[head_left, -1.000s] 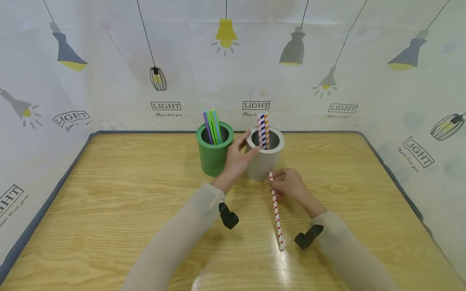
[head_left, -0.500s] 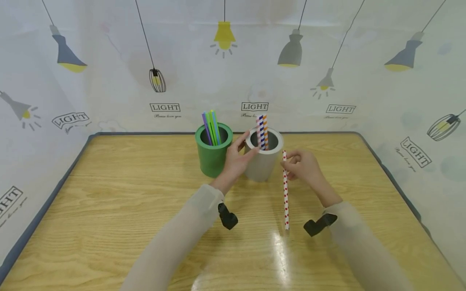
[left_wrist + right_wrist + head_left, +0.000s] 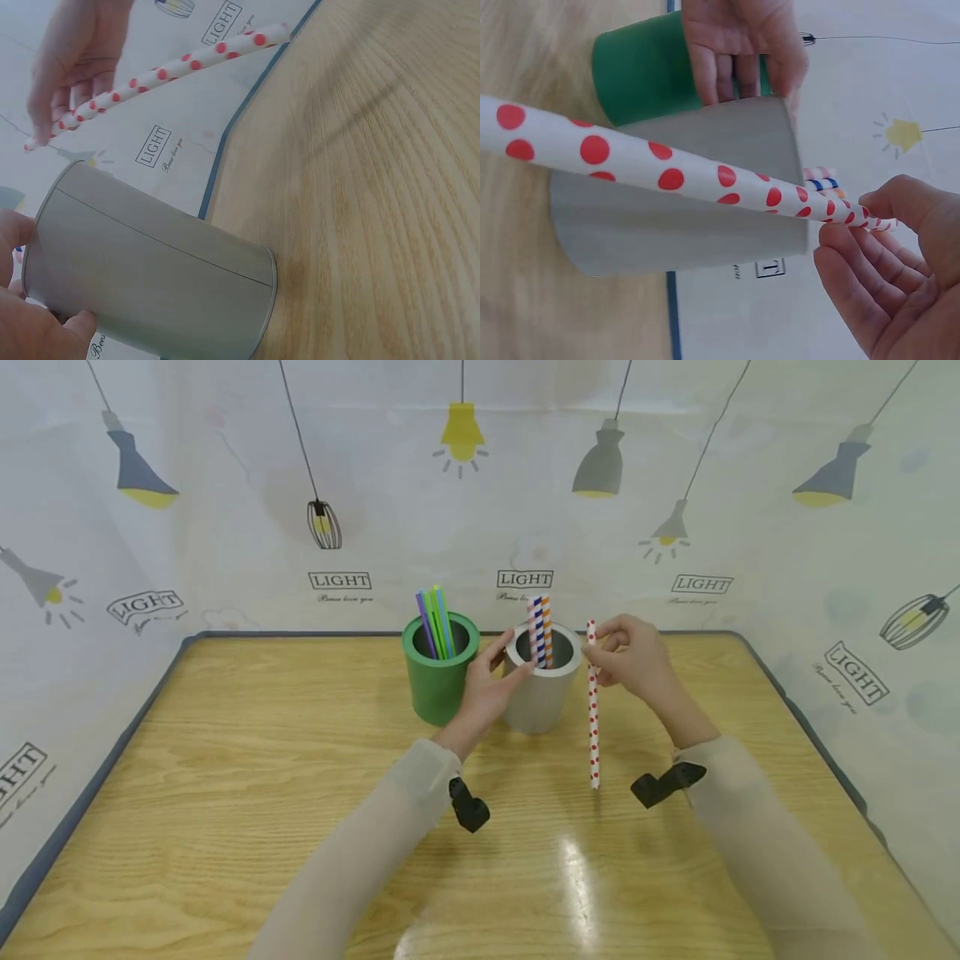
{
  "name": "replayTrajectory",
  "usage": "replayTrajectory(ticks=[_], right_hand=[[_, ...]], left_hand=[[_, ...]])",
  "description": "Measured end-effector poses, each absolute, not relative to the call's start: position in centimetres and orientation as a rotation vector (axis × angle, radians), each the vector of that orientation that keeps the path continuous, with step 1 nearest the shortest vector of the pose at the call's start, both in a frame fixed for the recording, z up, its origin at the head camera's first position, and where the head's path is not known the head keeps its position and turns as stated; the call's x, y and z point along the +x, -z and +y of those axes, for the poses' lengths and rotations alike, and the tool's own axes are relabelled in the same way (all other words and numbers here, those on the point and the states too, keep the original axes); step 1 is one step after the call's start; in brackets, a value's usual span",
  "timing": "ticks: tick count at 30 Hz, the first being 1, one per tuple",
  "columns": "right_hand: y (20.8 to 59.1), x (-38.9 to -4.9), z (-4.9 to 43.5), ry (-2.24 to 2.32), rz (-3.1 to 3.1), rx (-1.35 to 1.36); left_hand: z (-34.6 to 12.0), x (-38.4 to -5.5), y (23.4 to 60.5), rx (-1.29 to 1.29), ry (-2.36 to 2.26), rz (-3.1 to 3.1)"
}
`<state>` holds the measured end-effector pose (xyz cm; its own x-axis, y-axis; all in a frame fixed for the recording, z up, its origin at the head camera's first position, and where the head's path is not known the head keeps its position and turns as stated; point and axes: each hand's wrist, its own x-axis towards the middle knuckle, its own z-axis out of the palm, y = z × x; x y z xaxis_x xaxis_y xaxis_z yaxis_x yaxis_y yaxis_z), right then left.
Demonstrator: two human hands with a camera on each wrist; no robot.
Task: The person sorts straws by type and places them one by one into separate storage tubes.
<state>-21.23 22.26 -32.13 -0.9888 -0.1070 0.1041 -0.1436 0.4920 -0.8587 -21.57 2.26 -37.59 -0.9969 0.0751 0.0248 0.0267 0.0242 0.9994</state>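
Observation:
My right hand (image 3: pixel 632 656) pinches a white paper straw with red dots (image 3: pixel 593 727) near its top end. The straw hangs almost upright above the table, just right of the grey cup (image 3: pixel 538 706). In the right wrist view the dotted straw (image 3: pixel 697 174) crosses in front of the grey cup (image 3: pixel 682 247). The left hand (image 3: pixel 487 693) holds the grey cup from its left side, thumb by the rim. Pink, blue and orange striped paper straws (image 3: pixel 541 631) stand inside that cup. In the left wrist view the dotted straw (image 3: pixel 161 75) is apart from the cup (image 3: pixel 150 262).
A green cup (image 3: pixel 435 689) with purple, green and blue straws (image 3: pixel 438 625) stands left of the grey one. Both cups are near the back of the wooden table (image 3: pixel 262 793). A lamp-printed sheet (image 3: pixel 247 552) rises behind and at both sides.
The right hand has lifted the dotted straw off the table and moved it up and slightly right, beside the grey cup's rim. My left hand has stayed on the grey cup.

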Motion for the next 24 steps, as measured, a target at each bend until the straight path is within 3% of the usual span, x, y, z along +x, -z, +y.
replayTrajectory(ticks=[24], right_hand=[[23.1, -24.9, 20.3, -1.375, -2.444, 0.317]], left_hand=[[2.2, -21.6, 37.5, 0.094, -2.165, 2.213]])
